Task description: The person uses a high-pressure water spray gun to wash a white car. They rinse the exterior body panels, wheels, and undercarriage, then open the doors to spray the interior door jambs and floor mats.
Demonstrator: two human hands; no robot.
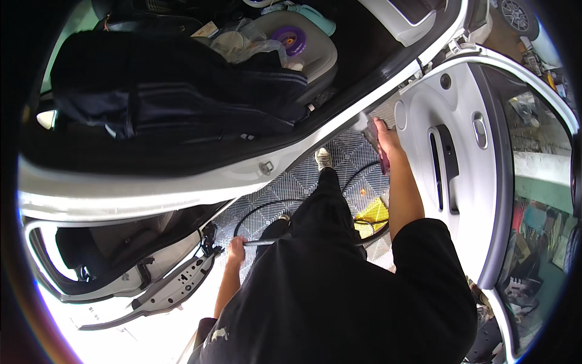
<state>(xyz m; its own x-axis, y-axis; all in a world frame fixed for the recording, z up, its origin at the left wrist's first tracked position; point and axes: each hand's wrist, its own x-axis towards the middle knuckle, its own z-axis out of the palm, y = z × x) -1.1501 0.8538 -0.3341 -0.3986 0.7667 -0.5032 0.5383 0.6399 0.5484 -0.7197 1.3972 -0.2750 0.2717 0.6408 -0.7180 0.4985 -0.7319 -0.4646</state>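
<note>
My right hand [387,140] grips a dark red hand tool [385,164] with a greyish, bristly-looking face, possibly a brush. It is held close to the white door sill [313,148] of a car, in the gap beside the open front door [464,150]. Whether the tool touches the sill I cannot tell. My left hand [236,249], low at my left side, is closed around the end of a grey tube [260,242]. That tube runs across behind my shirt hem, and a thick dark hose [376,235] shows on the other side.
A dark jacket [182,91] covers one car seat. Plastic bags [254,48] and a purple round object [288,41] lie on another. Another open car door [173,286] stands at left. A thin black hose [268,203] loops over the patterned floor [291,186] near a yellow item [373,214].
</note>
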